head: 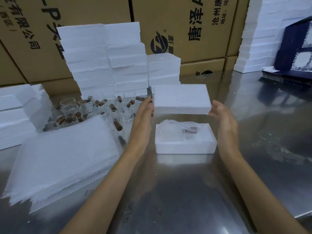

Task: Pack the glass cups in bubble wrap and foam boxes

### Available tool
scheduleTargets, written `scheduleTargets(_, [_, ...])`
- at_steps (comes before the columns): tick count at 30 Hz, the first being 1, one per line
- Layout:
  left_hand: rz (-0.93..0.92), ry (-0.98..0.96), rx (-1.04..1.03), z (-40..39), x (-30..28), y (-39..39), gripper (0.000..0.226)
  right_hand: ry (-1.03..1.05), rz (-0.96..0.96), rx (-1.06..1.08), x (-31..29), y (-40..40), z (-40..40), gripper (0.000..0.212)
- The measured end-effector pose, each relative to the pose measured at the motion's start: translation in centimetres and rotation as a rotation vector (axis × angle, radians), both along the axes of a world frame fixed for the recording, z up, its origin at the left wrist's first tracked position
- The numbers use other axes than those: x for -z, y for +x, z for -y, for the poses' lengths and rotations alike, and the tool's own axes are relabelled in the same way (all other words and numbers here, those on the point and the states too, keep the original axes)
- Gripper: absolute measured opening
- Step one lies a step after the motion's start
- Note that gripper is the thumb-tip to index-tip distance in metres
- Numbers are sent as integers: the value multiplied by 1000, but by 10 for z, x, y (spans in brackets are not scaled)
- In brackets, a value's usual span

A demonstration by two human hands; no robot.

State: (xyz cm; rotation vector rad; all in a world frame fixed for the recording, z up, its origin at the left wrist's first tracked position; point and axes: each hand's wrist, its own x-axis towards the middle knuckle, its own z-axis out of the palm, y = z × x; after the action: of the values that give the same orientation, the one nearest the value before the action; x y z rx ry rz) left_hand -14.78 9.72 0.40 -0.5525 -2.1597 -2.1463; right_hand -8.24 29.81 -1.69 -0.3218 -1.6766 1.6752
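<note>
We are holding a foam lid [182,98] between our left hand [143,114] and right hand [222,119], above the foam box [185,146] sitting on the table [168,191].

Cool, even overhead light fills the scene, fairly bright. The steel table [194,191] shows broad glare and smeared reflections, strongest at right. Shadows are soft. Wide-angle distortion bends the cardboard boxes [177,22] at the edges; the whole picture is slightly soft.
</note>
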Motion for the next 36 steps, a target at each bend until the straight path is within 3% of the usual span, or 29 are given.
scheduleTargets(3, [-103, 84, -28, 7, -19, 11, 30, 118, -203, 146, 2, 12, 7, 26])
scheduleTargets(6, [-85, 80, -8, 6, -18, 20, 29, 156, -259, 226, 2, 16, 12, 14])
scheduleTargets(9, [-22, -16, -33, 2, -6, 24, 34, 185, -200, 200, 6, 16, 12, 11])
scheduleTargets(16, [127, -31, -106, -2, 13, 24, 26, 160, 10, 147, 16, 15, 11, 14])
scheduleTargets(20, [191, -65, -69, -4, 15, 29, 23, 88, 47, 103, 16, 15, 12, 24])
scheduleTargets(23, [200, -102, -51, -4, 14, 31, 24, 1, 183, 35, 15, 17, 11, 45])
scheduleTargets(25, [212, -114, -58, -5, 15, 32, 24, 5, 255, -40, 14, 20, 8, 40])
scheduleTargets(29, [213, -140, -105, -12, 16, 36, 31, -28, 282, -132, 10, 32, 5, 21])
scheduleTargets(33, [288, -25, -128, -10, 10, 40, 49, -144, 220, -247, 8, 43, 14, 21])
scheduleTargets(36, [291, 83, -107, 1, -1, 42, 47, -276, 160, -288, 5, 46, 27, 33])
